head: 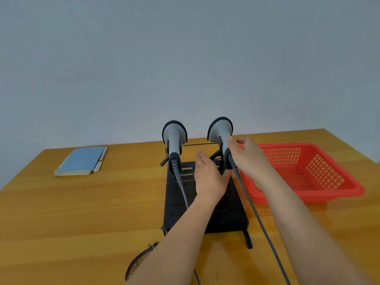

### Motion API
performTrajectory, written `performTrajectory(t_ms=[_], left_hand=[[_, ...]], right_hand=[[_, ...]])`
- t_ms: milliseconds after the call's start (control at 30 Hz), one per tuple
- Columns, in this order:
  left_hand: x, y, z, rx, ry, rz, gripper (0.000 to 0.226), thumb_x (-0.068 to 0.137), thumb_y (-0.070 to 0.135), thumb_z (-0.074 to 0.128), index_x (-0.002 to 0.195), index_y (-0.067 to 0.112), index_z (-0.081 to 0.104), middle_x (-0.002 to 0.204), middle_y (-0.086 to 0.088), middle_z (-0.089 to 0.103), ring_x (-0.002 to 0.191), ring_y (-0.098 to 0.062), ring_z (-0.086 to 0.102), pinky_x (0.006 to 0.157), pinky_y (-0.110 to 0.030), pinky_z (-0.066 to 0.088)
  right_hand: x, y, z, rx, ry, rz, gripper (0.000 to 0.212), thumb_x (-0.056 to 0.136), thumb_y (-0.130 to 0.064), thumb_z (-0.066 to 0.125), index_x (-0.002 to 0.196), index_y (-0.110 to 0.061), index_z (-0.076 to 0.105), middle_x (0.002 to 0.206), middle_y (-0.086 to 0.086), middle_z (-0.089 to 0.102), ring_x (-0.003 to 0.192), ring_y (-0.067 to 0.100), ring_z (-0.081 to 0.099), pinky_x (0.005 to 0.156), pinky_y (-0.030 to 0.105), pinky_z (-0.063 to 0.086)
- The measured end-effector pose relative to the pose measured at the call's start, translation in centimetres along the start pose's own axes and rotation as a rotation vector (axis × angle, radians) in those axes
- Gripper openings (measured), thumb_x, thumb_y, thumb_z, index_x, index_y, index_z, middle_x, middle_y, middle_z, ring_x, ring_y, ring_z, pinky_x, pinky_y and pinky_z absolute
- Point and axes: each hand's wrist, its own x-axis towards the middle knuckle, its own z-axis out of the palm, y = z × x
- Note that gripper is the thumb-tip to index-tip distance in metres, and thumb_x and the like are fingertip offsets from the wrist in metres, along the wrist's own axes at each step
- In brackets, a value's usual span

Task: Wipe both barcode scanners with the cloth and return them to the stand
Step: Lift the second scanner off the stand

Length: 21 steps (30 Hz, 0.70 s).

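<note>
Two grey-and-black barcode scanners stand head-up in a black metal stand (224,214) at the table's middle. My right hand (248,159) grips the handle of the right scanner (220,130), thumb along its side. My left hand (207,177) lies flat over the stand with fingers straight, its thumb touching that scanner's lower end. The left scanner (174,138) sits untouched in its holder. A dark checkered cloth (139,262) lies on the table, mostly hidden beneath my left forearm. Grey cables (259,221) run from both scanners toward me.
A red plastic basket (337,188) sits right of the stand, close to my right wrist. A blue notebook (82,161) with a white pen beside it lies at the far left of the wooden table (82,212). A plain wall stands behind.
</note>
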Motion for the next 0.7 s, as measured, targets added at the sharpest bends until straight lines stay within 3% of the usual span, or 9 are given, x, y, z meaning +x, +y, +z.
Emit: performTrajectory(t_ms=[100,300,467,633,700], left_hand=[[0.2,0.5,0.4,0.003,0.02,0.001,0.101,0.088,0.029,0.07,0.153,-0.002,-0.001,0.163,-0.017,0.008,0.151,-0.028,0.01,0.12,-0.042,0.021],[1.0,1.1,1.1,0.057,0.075,0.03,0.085,0.09,0.019,0.064,0.153,0.001,0.011,0.161,-0.014,0.021,0.149,-0.027,0.018,0.118,-0.04,0.023],[1.5,1.2,1.7,0.092,0.105,0.029,0.075,0.091,0.021,0.062,0.151,0.005,0.021,0.156,-0.012,0.032,0.146,-0.025,0.026,0.117,-0.038,0.025],[2.0,0.8,2.0,0.048,0.129,0.014,0.047,0.091,0.013,0.058,0.134,0.005,0.042,0.135,-0.01,0.052,0.127,-0.027,0.047,0.104,-0.037,0.038],[2.1,0.5,2.2,0.036,0.154,0.015,0.033,0.093,0.011,0.053,0.125,0.006,0.046,0.125,-0.008,0.057,0.117,-0.027,0.052,0.097,-0.035,0.042]], right_hand=[[0.6,0.2,0.3,0.009,-0.013,0.025,0.063,0.096,-0.055,0.04,0.142,-0.011,0.037,0.138,0.009,0.05,0.123,0.024,0.05,0.088,0.034,0.041],[1.6,0.1,0.9,0.013,-0.01,0.026,0.058,0.097,-0.052,0.041,0.134,-0.008,0.041,0.106,0.001,0.052,0.091,0.014,0.049,0.07,0.03,0.038],[2.2,0.2,1.4,0.002,0.011,0.03,0.054,0.096,-0.052,0.043,0.128,-0.008,0.045,0.108,0.004,0.058,0.097,0.019,0.057,0.076,0.033,0.043],[2.9,0.6,1.9,-0.02,-0.023,0.046,0.056,0.093,-0.057,0.041,0.114,-0.006,0.051,0.095,0.008,0.068,0.081,0.017,0.062,0.058,0.029,0.04],[3.0,0.7,2.2,-0.018,-0.035,0.053,0.054,0.092,-0.058,0.042,0.112,-0.008,0.05,0.088,0.01,0.07,0.078,0.02,0.066,0.059,0.032,0.047]])
